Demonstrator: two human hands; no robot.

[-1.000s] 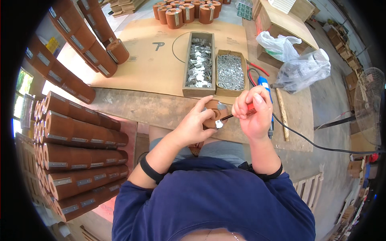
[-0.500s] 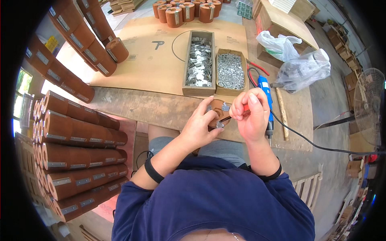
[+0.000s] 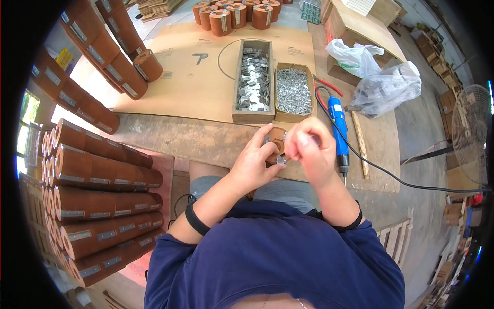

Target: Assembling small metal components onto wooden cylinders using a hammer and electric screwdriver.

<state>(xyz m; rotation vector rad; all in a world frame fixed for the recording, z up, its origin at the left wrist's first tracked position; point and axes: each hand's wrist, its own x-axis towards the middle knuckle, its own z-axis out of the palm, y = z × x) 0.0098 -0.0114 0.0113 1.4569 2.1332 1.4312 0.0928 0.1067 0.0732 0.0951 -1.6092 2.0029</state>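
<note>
The person wears a dark navy blue short-sleeved shirt [image 3: 278,257] that fills the lower part of the head view, its fabric plain and unmarked, the sleeves ending above the elbows. Grey shorts or trousers [image 3: 272,189] show just beyond the shirt's hem. A black band [image 3: 197,219] circles the left forearm near the elbow, and a matching black band [image 3: 350,224] sits on the right forearm. The left hand [image 3: 256,164] and right hand [image 3: 309,152] are bare, without gloves. A thin chain [image 3: 282,301] shows at the neckline.
</note>
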